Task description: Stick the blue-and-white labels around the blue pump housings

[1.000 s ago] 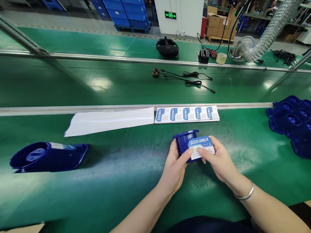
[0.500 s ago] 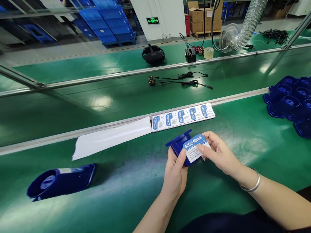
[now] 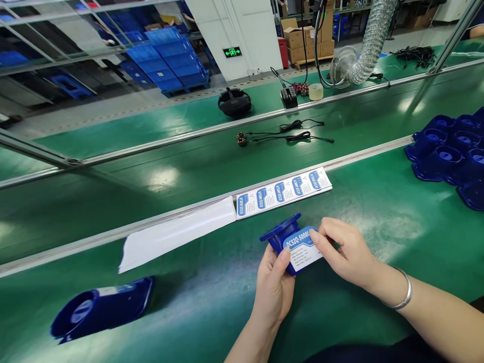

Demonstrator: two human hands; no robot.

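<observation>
My left hand (image 3: 278, 285) is closed around a dark-blue plastic housing with a wide flange (image 3: 280, 233), above the green table (image 3: 207, 312). The thumb lies in front, at the left edge of a blue-and-white printed label (image 3: 304, 254); I judge this keeps the labelled face steady and turned toward me. My right hand (image 3: 346, 252) has its fingers half curled, the thumb on the upper right corner of the label. Whether it pinches this edge or only presses, I cannot tell.

The white sheets with rows of blue labels (image 3: 283, 194) lie just beyond the housing, against the pale strip (image 3: 372, 155), probably to be in easy reach. Another dark-blue housing (image 3: 124, 305) rests apart on my left.

Compared with one second ago, my thumbs are farther apart. The right one now covers the end of the label's title, which was readable then, and my view is more tilted.
</observation>
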